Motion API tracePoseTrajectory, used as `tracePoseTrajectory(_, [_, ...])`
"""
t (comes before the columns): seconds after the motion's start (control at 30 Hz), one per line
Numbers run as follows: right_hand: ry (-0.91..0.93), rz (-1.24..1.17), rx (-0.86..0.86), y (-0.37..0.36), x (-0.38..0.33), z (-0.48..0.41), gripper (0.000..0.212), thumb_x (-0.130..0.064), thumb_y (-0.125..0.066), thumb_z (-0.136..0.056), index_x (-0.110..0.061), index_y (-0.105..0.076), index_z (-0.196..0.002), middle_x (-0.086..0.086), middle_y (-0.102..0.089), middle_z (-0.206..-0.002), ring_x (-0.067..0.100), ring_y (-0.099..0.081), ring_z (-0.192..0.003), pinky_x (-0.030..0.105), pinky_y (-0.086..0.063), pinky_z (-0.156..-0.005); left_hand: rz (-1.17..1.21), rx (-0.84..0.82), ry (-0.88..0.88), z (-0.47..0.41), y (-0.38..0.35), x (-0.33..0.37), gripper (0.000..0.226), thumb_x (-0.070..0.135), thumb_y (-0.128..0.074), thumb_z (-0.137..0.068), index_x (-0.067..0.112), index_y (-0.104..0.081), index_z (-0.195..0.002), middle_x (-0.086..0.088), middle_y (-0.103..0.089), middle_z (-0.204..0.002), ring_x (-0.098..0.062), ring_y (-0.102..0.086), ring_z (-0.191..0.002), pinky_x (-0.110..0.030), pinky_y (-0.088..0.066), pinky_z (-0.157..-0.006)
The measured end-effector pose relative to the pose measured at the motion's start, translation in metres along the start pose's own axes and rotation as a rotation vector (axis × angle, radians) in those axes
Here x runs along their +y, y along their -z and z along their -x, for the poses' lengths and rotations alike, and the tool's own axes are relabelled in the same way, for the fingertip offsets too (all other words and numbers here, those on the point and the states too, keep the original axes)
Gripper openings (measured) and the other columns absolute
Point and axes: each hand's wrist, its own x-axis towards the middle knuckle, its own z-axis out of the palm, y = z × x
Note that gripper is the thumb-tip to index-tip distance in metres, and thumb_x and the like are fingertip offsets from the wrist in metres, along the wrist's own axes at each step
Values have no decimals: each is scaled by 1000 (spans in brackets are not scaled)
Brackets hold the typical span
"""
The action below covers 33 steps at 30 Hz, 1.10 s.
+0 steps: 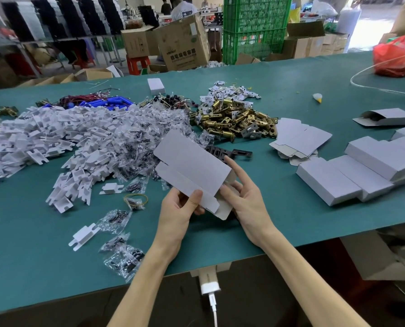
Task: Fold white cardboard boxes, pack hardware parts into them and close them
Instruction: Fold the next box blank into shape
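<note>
**Box held slantwise, open end toward the right hand**

Head view: the white cardboard box (192, 161) is held just above the green worktop (291, 208), close in front of the person and between both hands. It is a part-opened sleeve. Its long axis runs slantwise from far-left to near-right, and the near-right end is the one with loose flaps showing.

The left hand (180, 208) pinches the near long edge, with the thumb on top and the fingers underneath. The right hand (243, 197) grips the flap end. Its thumb sits at the tuck flap and its forefinger lies straight along the end of the top panel.

The right hand is therefore nearer the end that needs closing, so folding those flaps in looks like its job while the left steadies the sleeve.

The parts lie beyond the box:
- The brass latches (234, 116) are to the far right.
- The bagged screws (149, 128) are straight behind.
- The black plates (227, 152) are just past the box's far edge.

Closed boxes (352, 173) are stacked well to the right.
</note>
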Motion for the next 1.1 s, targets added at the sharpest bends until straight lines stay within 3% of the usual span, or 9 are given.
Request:
tracePoseTrajectory(0.17, [14, 12, 14, 1, 3, -1, 60, -22, -74, -93, -44, -51, -144, 8, -74, -115, 31, -69, -110, 41, -59, -92, -16, 2, 10, 1, -1, 1, 31, 33, -67, -91, 5, -68, -105, -2, -69, -75, -13, -59, -64, -23, -52, -66])
tracePoseTrajectory(0.33, [-12, -10, 17, 0, 1, 0, 69, -28, -76, -87, -40, -46, -148, 8, -75, -112, 28, -71, -107, 40, -60, -90, -39, -17, 14, 1, -1, 2, 34, 38, -66, -90, 5, -71, -91, -4, -66, -68, -14, -59, -63, -22, -51, -66])
tracePoseTrajectory(0.53, [-3, -18, 28, 1, -1, 1, 48, -28, -78, -82, -36, -66, -128, 5, -74, -117, 29, -67, -115, 54, -55, -98, -71, -47, -5, 2, -1, 5, 36, 46, -66, -90, 11, -74, -90, -1, -69, -71, -10, -59, -63, -20, -51, -66])
tracePoseTrajectory(0.67, [3, -21, 18, 1, -1, 1, 42, -26, -77, -84, -31, -69, -126, 6, -73, -118, 30, -67, -115, 45, -57, -94, -68, -37, -13, 3, -2, 7, 65, 74, -73, -73, 16, -75, -103, 3, -75, -88, -8, -63, -73, -20, -53, -69])
tracePoseTrajectory(0.77, [-12, -10, 2, 3, 1, 0, 41, -25, -76, -86, -23, -70, -127, 4, -75, -117, 19, -69, -108, 33, -58, -89, -64, -18, 12, 3, -2, 8, 82, 83, -75, -65, 17, -73, -114, -3, -78, -105, -19, -71, -92, -29, -60, -77])
tracePoseTrajectory(0.87, [-36, -21, -19, 3, 4, -1, 43, -26, -74, -87, -15, -69, -128, 6, -75, -118, 22, -70, -111, 30, -58, -89, -29, -23, 27, 4, -2, 10, 87, 81, -77, -64, 16, -70, -122, -3, -77, -117, -27, -72, -109, -37, -61, -90])
tracePoseTrajectory(1.0, [-58, -22, -57, 2, 0, 1, 41, -29, -70, -90, -12, -71, -126, 5, -75, -119, 21, -70, -113, 26, -57, -86, 11, -39, 36, 5, -3, 14, 91, 78, -80, -64, 13, -67, -126, -6, -75, -124, -29, -70, -117, -51, -55, -103])
tracePoseTrajectory(1.1, [-37, 90, -88, -1, -4, 3, 29, -26, -61, -98, -11, -75, -120, 4, -77, -111, 14, -70, -99, 23, -54, -80, 50, -42, 28, 5, -3, 16, 93, 74, -82, -65, 9, -64, -130, -8, -72, -129, -32, -67, -122, -58, -50, -108])
